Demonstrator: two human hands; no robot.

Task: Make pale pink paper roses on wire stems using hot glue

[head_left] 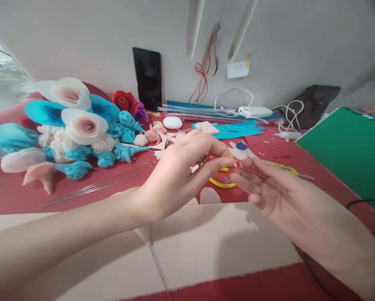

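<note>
Just right of the frame's centre, the left hand [181, 169] and the right hand [269, 188] meet fingertip to fingertip over the red table [14, 196]. The left thumb and forefinger are pinched together on something small and thin, and the right fingers lie loosely extended beside them; what sits in the pinch is too small and blurred to name, perhaps a scrap of red crepe paper. Judging by the paper about it, such a piece would be almost weightless, limp and easily torn, best taken by an edge with a light pinch. Directly beneath the fingertips lie scissors with yellow handles [220, 182] among white paper offcuts [162, 146]. At the left of the frame stands a heap of crepe-paper flowers [80, 125] in blue, white and pink, with thin metal wires [93, 188] lying before it. A white sheet [218, 242] covers the lower middle.
</note>
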